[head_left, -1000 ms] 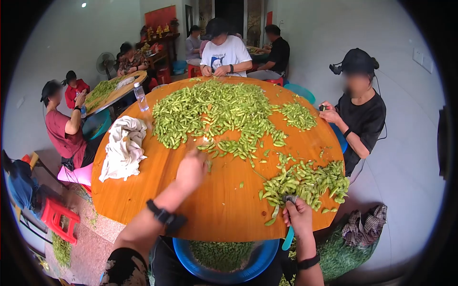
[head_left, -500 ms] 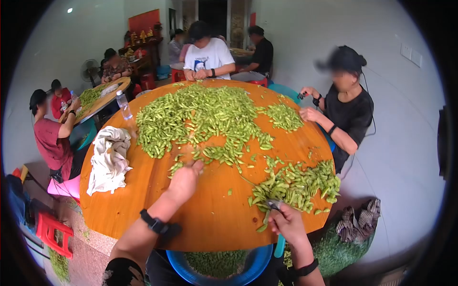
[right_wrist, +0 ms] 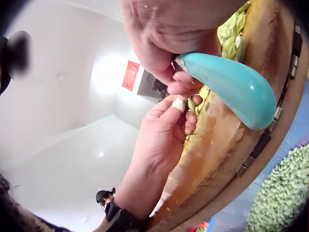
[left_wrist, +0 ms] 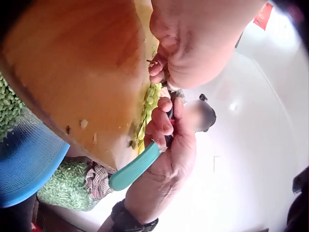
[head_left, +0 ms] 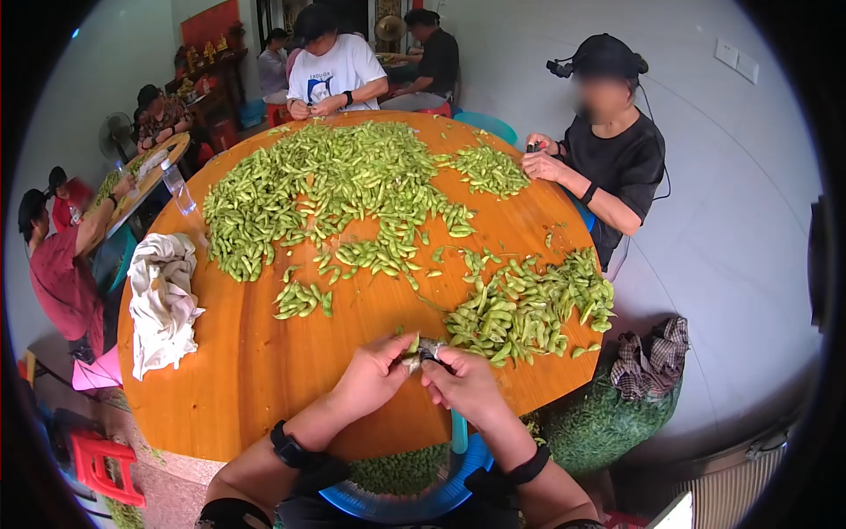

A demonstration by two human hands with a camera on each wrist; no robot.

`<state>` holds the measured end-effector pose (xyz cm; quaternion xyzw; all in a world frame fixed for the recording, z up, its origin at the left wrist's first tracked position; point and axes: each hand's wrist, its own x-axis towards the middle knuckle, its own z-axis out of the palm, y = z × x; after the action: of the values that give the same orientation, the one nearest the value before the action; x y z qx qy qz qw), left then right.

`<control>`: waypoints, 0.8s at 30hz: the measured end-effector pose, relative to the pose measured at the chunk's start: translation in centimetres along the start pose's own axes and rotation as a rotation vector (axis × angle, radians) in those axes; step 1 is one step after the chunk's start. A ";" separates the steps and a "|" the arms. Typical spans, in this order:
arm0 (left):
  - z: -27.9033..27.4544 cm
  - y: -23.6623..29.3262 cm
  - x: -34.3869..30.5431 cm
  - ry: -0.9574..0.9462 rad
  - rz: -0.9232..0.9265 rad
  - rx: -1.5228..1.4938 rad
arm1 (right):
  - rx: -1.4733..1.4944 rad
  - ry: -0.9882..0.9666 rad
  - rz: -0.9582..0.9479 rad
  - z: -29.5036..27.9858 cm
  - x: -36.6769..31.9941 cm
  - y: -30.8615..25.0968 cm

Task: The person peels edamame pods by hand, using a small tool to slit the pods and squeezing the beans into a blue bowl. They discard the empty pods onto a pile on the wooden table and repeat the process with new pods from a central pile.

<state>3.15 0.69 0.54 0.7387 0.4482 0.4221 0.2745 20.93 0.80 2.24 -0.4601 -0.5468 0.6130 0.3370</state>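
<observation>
My left hand [head_left: 370, 379] pinches a green soybean pod [head_left: 412, 346] between thumb and fingers, above the near part of the round wooden table [head_left: 238, 370]. White tape-like wrapping covers a thumb tip in the right wrist view. Close against it, my right hand [head_left: 465, 383] grips a tool with a turquoise handle [right_wrist: 236, 87]; its dark and silver head lies right at the pod, mostly hidden by fingers. A heap of pods [head_left: 529, 309] lies just beyond my right hand. Below the table edge stands a blue basin [head_left: 480, 463] holding shelled green beans [right_wrist: 285, 183].
A large pod heap [head_left: 335, 176] covers the table's far side, with a small cluster [head_left: 300, 300] nearer. A white cloth [head_left: 163, 304] and water bottle [head_left: 178, 187] stand left. Someone in black [head_left: 621, 167] sits right, another in white [head_left: 330, 75] opposite. A full net sack [head_left: 608, 423] stands lower right.
My left hand has come from the pods at the table's middle to my right hand, bringing a pod. My right hand has drawn back from the right heap with the tool. The view has shifted.
</observation>
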 end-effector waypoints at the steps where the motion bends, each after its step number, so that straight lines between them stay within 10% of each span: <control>1: 0.0 -0.1 0.0 0.003 -0.006 -0.007 | 0.018 0.001 -0.001 0.1 0.1 0.1; 13: 0.2 -1.0 -0.6 0.067 0.003 0.046 | 0.062 0.075 -0.017 1.7 0.9 0.6; 24: -0.8 -1.7 0.3 -0.119 -0.332 -0.511 | 0.202 0.021 0.082 0.6 1.2 0.0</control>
<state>1.78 1.70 -0.26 0.5859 0.4251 0.4264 0.5424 19.94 1.74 2.01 -0.4520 -0.4594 0.6734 0.3622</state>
